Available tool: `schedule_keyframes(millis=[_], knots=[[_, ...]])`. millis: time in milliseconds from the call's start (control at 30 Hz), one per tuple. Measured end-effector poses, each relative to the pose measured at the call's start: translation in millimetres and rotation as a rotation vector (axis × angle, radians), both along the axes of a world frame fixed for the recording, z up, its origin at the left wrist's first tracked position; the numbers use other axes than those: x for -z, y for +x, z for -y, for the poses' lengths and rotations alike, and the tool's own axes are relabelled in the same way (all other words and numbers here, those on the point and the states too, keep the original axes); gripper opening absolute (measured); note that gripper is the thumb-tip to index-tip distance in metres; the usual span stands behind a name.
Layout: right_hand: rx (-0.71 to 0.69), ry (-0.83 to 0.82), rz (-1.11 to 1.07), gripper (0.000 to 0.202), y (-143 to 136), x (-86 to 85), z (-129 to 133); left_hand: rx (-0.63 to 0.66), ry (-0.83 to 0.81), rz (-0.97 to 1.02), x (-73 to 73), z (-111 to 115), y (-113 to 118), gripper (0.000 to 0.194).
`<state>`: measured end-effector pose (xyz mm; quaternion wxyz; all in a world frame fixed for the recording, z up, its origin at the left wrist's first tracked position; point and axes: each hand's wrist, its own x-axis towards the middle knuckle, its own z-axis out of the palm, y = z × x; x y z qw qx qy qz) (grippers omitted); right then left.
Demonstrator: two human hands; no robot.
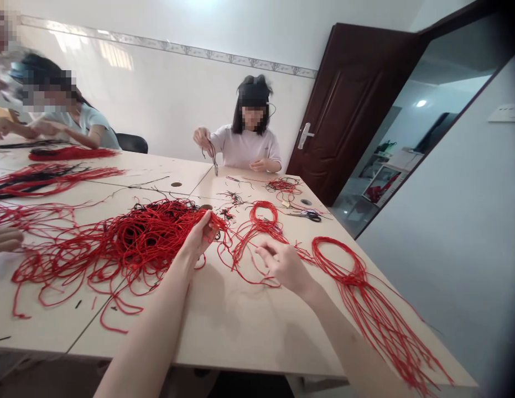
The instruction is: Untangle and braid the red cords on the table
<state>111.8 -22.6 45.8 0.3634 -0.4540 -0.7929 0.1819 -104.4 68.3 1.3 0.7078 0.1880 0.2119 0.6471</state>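
My left hand (204, 236) is raised at the right side of a big tangled heap of red cords (157, 237), its fingers closed on red cord. From there a thin strand runs across to my right hand (284, 266), whose thumb and forefinger pinch together on it. Black cord shows inside the heap. Just beyond my right hand lies a small coiled bundle of red cords (263, 213), with loose ends spreading toward me. To the right of that hand rests a larger looped bundle of red cords (340, 260), its long tails reaching the table's near right edge.
Black-handled scissors (309, 215) lie near the right edge of the table (236, 331). Across from me a person (249, 138) holds dark cords; other people sit at the left. More red and black bundles (53, 177) lie there. A brown door (344, 105) stands ajar.
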Motion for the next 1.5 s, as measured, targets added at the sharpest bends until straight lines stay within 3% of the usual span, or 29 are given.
schedule_keyframes(millis=[133,233,367,500,667,767,833,900,1067,1200,1300,1500], knots=[[-0.059,-0.108,-0.116,0.021,22,-4.0,22,-0.019,0.041,-0.018,5.1,-4,0,0.008],[-0.107,-0.218,-0.375,0.022,38,-2.7,34,-0.069,0.078,0.005,6.0,-5,-3,0.011],[-0.072,-0.193,-0.61,0.021,60,-1.9,46,-0.105,0.098,0.02,4.7,-6,-4,0.013],[0.031,-0.157,-0.591,0.019,70,-4.7,57,-0.073,0.107,-0.012,3.6,-3,0,0.014],[-0.019,-0.282,-0.615,0.022,75,-6.0,58,-0.037,0.118,-0.073,2.0,1,-1,0.021],[-0.083,-0.489,-0.256,0.027,79,-7.1,51,0.013,0.11,-0.119,1.8,3,0,0.023],[-0.166,-0.482,0.075,0.027,76,-9.6,46,0.052,0.099,-0.146,2.2,4,2,0.02],[-0.177,-0.359,0.234,0.027,62,-13.2,39,0.092,0.085,-0.17,2.8,6,5,0.018],[0.103,-0.006,0.134,0.025,-10,-14.6,5,0.165,0.066,-0.22,2.4,12,12,0.014],[-0.025,-0.034,0.121,0.028,-50,-6.7,-29,0.217,0.07,-0.253,3.1,13,11,0.013],[-0.067,-0.125,0.041,0.011,-48,-4.0,-39,0.22,0.087,-0.251,7.3,10,8,0.011],[0.047,-0.169,-0.212,0.025,-14,-0.6,-31,0.237,0.133,-0.201,12.8,5,3,0.012]])
